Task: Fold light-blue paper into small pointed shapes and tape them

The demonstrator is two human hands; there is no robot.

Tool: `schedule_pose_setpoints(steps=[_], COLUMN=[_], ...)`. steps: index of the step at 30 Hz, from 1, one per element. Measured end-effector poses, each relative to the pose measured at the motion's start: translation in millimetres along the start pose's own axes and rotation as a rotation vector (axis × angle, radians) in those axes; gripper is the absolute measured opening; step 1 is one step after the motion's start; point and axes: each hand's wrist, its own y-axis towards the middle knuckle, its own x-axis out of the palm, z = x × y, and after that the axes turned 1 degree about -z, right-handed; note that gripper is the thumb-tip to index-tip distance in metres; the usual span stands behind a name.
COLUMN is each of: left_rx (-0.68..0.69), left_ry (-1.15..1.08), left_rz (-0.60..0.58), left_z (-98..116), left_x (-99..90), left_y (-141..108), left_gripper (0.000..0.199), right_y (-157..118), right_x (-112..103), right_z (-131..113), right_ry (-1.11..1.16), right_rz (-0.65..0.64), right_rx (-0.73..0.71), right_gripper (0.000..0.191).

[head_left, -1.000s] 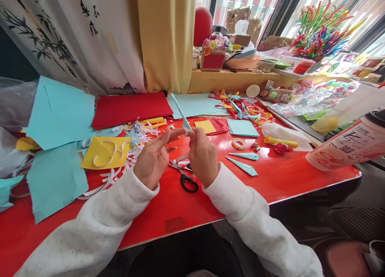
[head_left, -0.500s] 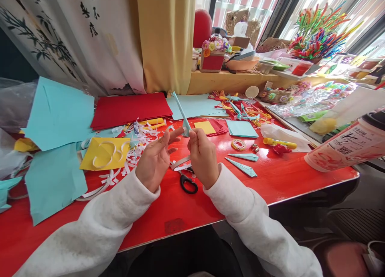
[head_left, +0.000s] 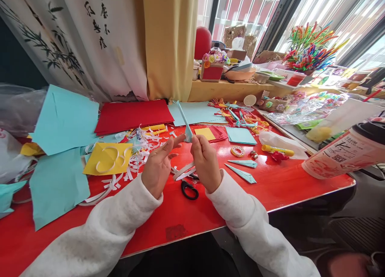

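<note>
My right hand [head_left: 205, 161] pinches the lower end of a slim piece of folded light-blue paper [head_left: 184, 117], which points up and slightly left. Beside it, my left hand [head_left: 159, 162] has its fingers stretched out, and a fingertip reaches the paper's base. Whether that fingertip presses on the paper I cannot tell. Below my hands lie black-handled scissors [head_left: 189, 190], their blades partly covered by a pale paper strip [head_left: 184, 170]. Two folded light-blue paper points [head_left: 241, 173] rest on the red table, to the right of my right hand.
Blue sheets [head_left: 58, 185], a yellow square [head_left: 108, 158] and white shreds cover the left side. Red sheets [head_left: 134, 116] lie behind. On the right are blue squares [head_left: 240, 135], a tape roll [head_left: 237, 151], a yellow glue stick [head_left: 277, 150] and a tilted cup [head_left: 339, 152] near the table edge.
The whole view has tilted up a little, so the table sits lower in it. Both hands keep nearly the same pose around the folded paper.
</note>
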Motion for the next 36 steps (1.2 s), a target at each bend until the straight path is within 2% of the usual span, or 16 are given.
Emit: schedule_pose_setpoints(steps=[5,7,15,36], left_rx=[0.169,0.197,-0.016,-0.041], left_ry=[0.103,0.111,0.03,-0.005], left_rz=[-0.007,-0.025,-0.068,-0.046], left_z=[6.1,9.2,6.4,2.5], left_x=[4.0,5.3,1.6,2.7], left_y=[-4.1,-5.1,-1.0,-2.3], left_gripper=[0.024,0.025,0.038,0.038], right_y=[3.5,4.1,1.4,0.4], right_x=[-0.9,-0.8,1.4,1.4], right_z=[4.4,5.8,2.6,3.7], right_ry=[-0.069,-0.086,-0.048,0.045], right_rz=[0.071,0.092,0.059,0.05], right_rx=[0.047,0.068,0.031,0.028], right_gripper=[0.022,0.023,0.023,0.023])
